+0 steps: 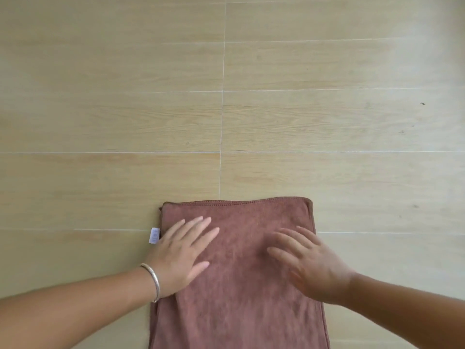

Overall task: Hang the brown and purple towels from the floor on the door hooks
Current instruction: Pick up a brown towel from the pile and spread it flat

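Observation:
A brown towel point(239, 285) lies flat on the floor at the bottom middle of the view, its far hem straight and its near end cut off by the frame. A small white label point(154, 235) sticks out from its left edge. My left hand point(181, 255), with a silver bangle on the wrist, rests palm down on the towel's left side, fingers spread. My right hand point(309, 265) hovers or presses flat on the right side, fingers apart and slightly blurred. Neither hand grips the cloth. No purple towel, door or hooks are in view.
Light wood-pattern floor tiles point(226, 96) with pale grout lines fill the whole view. A small dark speck point(423, 104) lies at the right.

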Available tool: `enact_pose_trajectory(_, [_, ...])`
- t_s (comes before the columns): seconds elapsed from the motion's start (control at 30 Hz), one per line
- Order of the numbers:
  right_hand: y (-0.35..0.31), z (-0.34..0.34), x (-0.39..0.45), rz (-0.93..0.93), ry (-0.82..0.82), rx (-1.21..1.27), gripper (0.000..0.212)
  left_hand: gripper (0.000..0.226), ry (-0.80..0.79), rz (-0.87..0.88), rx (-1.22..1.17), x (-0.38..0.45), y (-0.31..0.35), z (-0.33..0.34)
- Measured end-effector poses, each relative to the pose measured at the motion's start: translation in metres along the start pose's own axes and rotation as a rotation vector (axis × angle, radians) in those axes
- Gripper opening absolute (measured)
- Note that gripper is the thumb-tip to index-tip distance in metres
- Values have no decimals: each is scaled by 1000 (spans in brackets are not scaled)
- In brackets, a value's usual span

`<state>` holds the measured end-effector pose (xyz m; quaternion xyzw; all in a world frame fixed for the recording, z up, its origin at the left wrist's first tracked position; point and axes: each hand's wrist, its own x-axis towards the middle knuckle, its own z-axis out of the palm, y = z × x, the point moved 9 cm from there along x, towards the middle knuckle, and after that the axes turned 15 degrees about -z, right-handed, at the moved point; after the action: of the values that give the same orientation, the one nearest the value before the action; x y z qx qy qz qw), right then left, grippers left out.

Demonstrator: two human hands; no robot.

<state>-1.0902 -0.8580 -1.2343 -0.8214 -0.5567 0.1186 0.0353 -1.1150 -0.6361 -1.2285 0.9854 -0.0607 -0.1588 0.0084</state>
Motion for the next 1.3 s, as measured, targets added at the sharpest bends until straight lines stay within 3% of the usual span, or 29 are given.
enact_pose_trajectory(0.07, [-13, 23, -3, 55, -170, 34, 68, 76, -167, -26, 66, -19, 9, 33])
enact_pose_trajectory(0.13, [-12, 33, -2, 115, -236, 44, 80, 80, -258, -43, 64, -25, 8, 56])
enact_pose_trajectory(0.33, [41, 24, 30, 159, -201, 1, 81, 79, -164, -114, 209, 49, -34, 45])
enact_pose_trajectory(0.47, [84, 6, 54, 402, -123, 18, 75, 75, -129, -353, 154, 94, -69, 20])
enact_pose_trajectory(0.57, [45, 0, 53, 231, 2, 50, 72, 75, -119, -340, 117, 68, -76, 27])
enact_pose_trajectory(0.67, [-15, 28, 23, -40, -73, 28, 72, 76, -123, -303, 98, 25, -92, 37])
enact_pose_trajectory(0.77, [-24, 41, 7, -45, -76, -13, 69, 79, -98, -356, 85, 0, -108, 27])
enact_pose_trajectory(0.83, [-28, 40, 8, -72, -70, -21, 70, 77, -63, -273, 88, -10, -91, 19])
enact_pose_trajectory(0.93, [-44, 48, -3, -226, -72, -13, 74, 74, -38, 129, 99, -36, -29, 27])
enact_pose_trajectory(1.0, [-49, 54, -14, -278, -92, -43, 73, 75, -49, 269, 81, -55, -5, 34])
enact_pose_trajectory(1.17, [-47, 51, -21, -280, 3, -77, 53, 58, -154, 201, -2, -63, -14, 34])
enact_pose_trajectory(1.3, [-47, 48, -20, -284, 23, -90, 48, 39, -220, 234, 131, -62, -21, 34])
